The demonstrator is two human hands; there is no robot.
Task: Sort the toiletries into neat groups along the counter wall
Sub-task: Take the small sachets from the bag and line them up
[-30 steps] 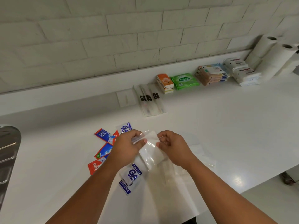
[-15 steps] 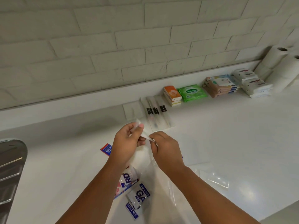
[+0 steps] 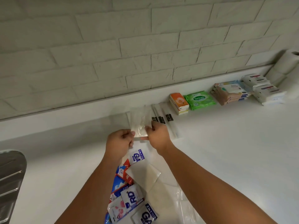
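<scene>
Toiletries (image 3: pixel 199 101) lie in two places on the white counter (image 3: pixel 226 143), which runs below a pale brick wall (image 3: pixel 129 46) and has a metal sink (image 3: pixel 9 175) at its left edge. A crumpled clear plastic bag (image 3: pixel 163 189) lies at the near edge between the person's forearms. Along the back ledge a sorted row runs from the right: white paper rolls (image 3: pixel 286 65) in the far corner, then a stack of white packs (image 3: pixel 267 92), a stack of pastel wipe packs (image 3: pixel 229 94), a green wipes pack (image 3: pixel 202 98) and an orange tissue pack (image 3: pixel 178 102) with more packs under it, each group just beside the next. Left of the orange pack lie long clear sleeves (image 3: pixel 171 125) with black bands, side by side and pointing toward the wall. A loose pile of sachets (image 3: pixel 127 196) in red, blue and white lies under the left forearm, partly on the bag, with one blue-and-white sachet (image 3: pixel 137 156) just beyond it. The left hand (image 3: pixel 119 143) has its fingers curled and pinches the near left corner of a small clear packet (image 3: pixel 140 125); the right hand (image 3: pixel 157 135) pinches its near right edge. The packet is held flat just left of the sleeves, close to the ledge; whether it touches the counter cannot be told.
</scene>
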